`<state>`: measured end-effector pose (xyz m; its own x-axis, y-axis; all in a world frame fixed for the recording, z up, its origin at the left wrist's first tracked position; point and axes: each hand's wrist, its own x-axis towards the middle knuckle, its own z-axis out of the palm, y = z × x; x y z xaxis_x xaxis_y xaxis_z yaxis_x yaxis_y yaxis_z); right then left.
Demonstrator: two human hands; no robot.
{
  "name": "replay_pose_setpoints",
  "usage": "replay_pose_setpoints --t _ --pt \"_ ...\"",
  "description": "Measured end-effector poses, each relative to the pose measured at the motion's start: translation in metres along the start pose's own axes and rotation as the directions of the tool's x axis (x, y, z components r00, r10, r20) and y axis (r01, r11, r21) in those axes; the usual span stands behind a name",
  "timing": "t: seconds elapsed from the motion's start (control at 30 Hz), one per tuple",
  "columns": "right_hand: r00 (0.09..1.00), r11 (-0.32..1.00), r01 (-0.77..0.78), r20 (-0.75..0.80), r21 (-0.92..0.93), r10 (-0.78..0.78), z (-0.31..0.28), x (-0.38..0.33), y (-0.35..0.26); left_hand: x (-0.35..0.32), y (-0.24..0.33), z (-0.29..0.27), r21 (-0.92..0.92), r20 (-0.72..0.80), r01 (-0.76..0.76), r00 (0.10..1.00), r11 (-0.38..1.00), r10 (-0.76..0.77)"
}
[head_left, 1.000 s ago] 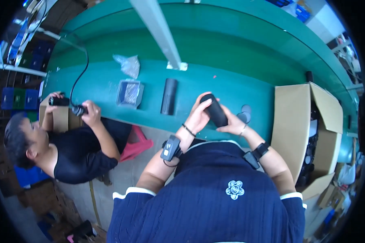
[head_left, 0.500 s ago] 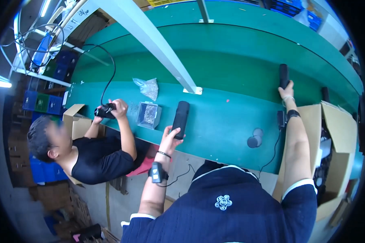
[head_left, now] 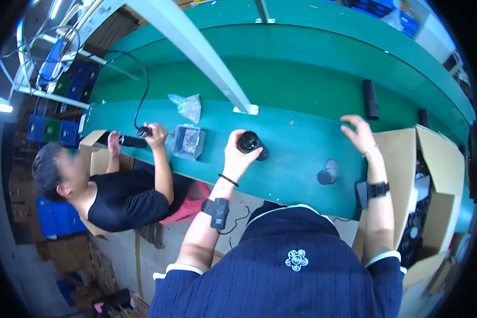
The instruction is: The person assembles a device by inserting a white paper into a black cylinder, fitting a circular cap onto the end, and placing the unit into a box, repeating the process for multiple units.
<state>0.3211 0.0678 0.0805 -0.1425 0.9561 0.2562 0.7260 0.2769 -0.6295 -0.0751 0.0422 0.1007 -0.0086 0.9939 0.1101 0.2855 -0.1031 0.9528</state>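
Observation:
My left hand (head_left: 237, 160) grips a black cylinder (head_left: 251, 142) above the bench, its open end tilted up so that some of the dark inside shows. My right hand (head_left: 360, 137) is empty, fingers apart, over the right part of the green bench (head_left: 297, 185). Just beyond it is another black cylinder (head_left: 370, 100), free of the hand. Two dark grey discs (head_left: 326, 176) lie partly overlapped on the bench, between my hands and nearer to me.
To my right an open cardboard box (head_left: 395, 175) holds dark parts. One more black cylinder (head_left: 423, 117) is behind it. A grey bin (head_left: 188, 142) of small pieces and a clear bag (head_left: 190, 108) are left of centre. A co-worker (head_left: 127, 185) handles a corded tool (head_left: 144, 132) and black cylinder.
My right hand has let go of its cylinder and drawn back toward me. In my left hand the cylinder has turned so its open end faces up. The co-worker's hands have moved apart.

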Motion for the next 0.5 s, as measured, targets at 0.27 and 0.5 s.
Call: replay_pose_setpoints --t 0.27,0.5 --pt "0.814 0.773 -0.58 -0.213 -0.258 0.54 -0.122 -0.158 -0.081 0.024 -0.063 0.024 0.199 0.137 -0.196 0.976 0.96 0.17" --pt "0.104 0.008 -0.986 -0.569 -0.168 0.816 -0.208 -0.24 0.042 0.026 -0.05 0.048 0.223 0.104 -0.308 0.951 0.925 0.292"
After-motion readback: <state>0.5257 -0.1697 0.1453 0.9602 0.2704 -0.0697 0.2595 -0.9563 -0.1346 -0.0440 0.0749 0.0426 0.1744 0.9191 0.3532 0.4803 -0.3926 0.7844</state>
